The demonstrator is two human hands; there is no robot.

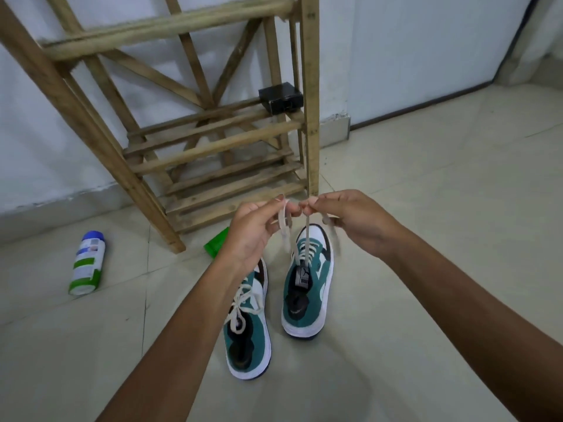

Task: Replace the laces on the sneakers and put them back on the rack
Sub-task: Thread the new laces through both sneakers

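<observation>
Slack was your risk: your left hand [259, 229] and right hand [350, 222] each pinched a lace [307, 236] end (held high), and uneven pulling could have tipped the right sneaker [307, 287].

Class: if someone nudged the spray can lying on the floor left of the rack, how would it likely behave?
The spray can lies on its side on smooth tile floor, so it would probably roll rather than slide. Its round body looks rigid, unlikely to dent. How full or heavy it is cannot be judged.
</observation>
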